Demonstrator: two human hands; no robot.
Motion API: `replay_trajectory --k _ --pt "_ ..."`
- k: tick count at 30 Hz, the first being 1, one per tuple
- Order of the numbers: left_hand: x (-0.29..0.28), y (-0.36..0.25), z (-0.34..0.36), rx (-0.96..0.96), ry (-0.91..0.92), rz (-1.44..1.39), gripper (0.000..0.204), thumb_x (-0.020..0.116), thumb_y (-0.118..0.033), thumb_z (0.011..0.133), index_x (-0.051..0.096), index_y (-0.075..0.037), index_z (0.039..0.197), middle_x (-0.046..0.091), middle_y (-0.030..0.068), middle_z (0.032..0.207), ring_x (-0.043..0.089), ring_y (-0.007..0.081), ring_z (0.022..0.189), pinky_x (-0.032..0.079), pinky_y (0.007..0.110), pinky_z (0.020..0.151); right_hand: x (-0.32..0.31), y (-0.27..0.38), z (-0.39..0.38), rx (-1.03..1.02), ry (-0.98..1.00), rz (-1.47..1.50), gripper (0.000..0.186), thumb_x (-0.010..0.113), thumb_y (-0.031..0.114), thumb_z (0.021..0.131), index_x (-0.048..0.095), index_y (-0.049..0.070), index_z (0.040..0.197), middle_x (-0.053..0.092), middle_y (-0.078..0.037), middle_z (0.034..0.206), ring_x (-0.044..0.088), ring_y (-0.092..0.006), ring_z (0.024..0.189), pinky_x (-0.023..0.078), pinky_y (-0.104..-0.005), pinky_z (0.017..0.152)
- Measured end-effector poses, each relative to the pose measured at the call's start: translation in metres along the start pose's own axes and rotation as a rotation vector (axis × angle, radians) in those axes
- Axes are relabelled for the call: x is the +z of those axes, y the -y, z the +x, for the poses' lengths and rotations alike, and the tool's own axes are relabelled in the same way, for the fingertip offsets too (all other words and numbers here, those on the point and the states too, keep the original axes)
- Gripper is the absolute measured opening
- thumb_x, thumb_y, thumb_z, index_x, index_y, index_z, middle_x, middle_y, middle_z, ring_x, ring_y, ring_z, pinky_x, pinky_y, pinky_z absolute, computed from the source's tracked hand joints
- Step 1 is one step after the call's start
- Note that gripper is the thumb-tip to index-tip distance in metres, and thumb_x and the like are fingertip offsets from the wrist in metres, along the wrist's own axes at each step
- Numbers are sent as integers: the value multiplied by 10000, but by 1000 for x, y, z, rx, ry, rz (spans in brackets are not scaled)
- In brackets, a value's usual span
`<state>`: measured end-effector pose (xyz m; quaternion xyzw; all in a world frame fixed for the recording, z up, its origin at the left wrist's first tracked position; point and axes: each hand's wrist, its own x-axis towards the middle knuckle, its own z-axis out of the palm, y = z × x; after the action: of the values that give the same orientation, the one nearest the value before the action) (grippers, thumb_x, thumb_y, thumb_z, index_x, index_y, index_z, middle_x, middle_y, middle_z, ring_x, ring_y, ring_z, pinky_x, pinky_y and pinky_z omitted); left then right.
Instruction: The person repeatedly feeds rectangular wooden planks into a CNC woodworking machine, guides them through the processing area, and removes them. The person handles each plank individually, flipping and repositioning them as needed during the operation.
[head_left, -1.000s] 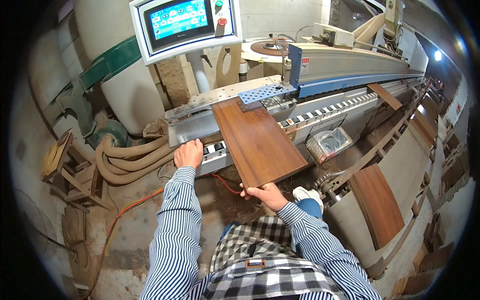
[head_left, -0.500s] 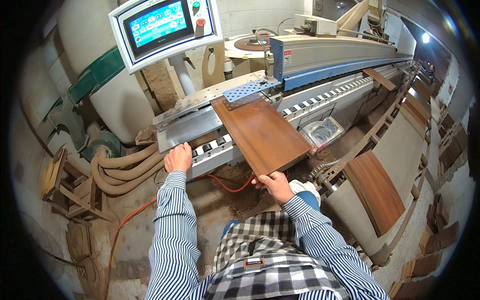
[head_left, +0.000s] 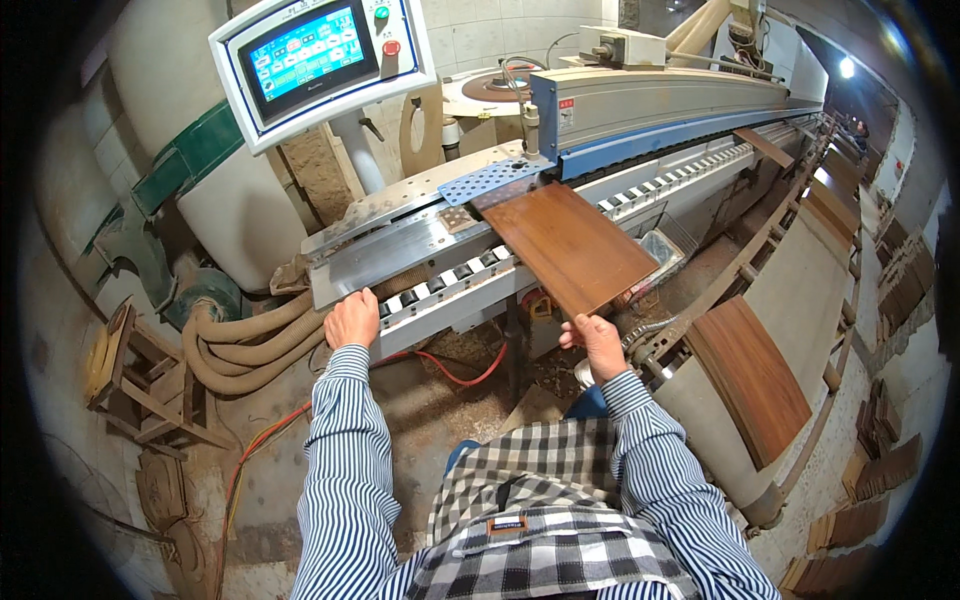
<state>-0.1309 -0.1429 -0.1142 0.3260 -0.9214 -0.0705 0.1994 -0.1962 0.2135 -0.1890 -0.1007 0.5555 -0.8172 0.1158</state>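
Observation:
A brown wooden board (head_left: 575, 255) lies slanted across the machine's feed rail, its far end under the blue perforated plate (head_left: 490, 182). Its near end juts out over the floor toward me. My right hand (head_left: 598, 347) is closed at the board's near corner, thumb and fingers against the edge. My left hand (head_left: 352, 318) is closed over the near left end of the metal rail (head_left: 440, 305), knuckles up. Black and white rollers line this rail. The underside of the left fingers is hidden.
A control screen (head_left: 308, 55) stands at the far left. To the right runs a conveyor belt (head_left: 755, 270) with another brown board (head_left: 750, 380) on it. Brown hoses (head_left: 235, 345), a wooden stool (head_left: 140, 385) and a red hose (head_left: 470, 378) are at the left and below.
The board has slid right along the rail, away from my left hand. My right hand has moved right with its near corner. The left hand stays at the rail's end.

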Motion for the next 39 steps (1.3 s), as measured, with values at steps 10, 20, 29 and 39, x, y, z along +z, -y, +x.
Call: replay_trajectory --k 10,20,29,39 --pt "-2 -4 -1 17 31 16 433 363 -363 863 659 -47 845 622 209 837 599 378 793 458 457 743 -50 22 -6 24 -365 30 448 485 442 879 582 9 811 590 -52 628 535 -101 538 445 -225 526" --pt "0 17 -3 64 42 117 545 255 -419 895 629 -23 894 609 212 925 572 400 856 439 503 756 -198 3 -225 -236 -1087 -485 613 469 93 873 139 41 1387 568 -52 672 487 -80 538 437 -217 506" --pt "14 5 7 109 31 98 495 307 -425 889 633 -60 963 615 198 912 565 397 841 424 492 732 -257 15 -281 -86 -1396 -470 589 503 184 881 219 45 1378 592 -59 678 501 -78 535 438 -236 495" --pt "8 5 4 91 45 84 483 315 -407 884 633 -51 958 607 209 927 567 396 853 428 481 752 -232 10 -245 -10 -1184 283 367 597 356 829 519 64 1035 636 -100 861 583 -133 658 485 -263 575"
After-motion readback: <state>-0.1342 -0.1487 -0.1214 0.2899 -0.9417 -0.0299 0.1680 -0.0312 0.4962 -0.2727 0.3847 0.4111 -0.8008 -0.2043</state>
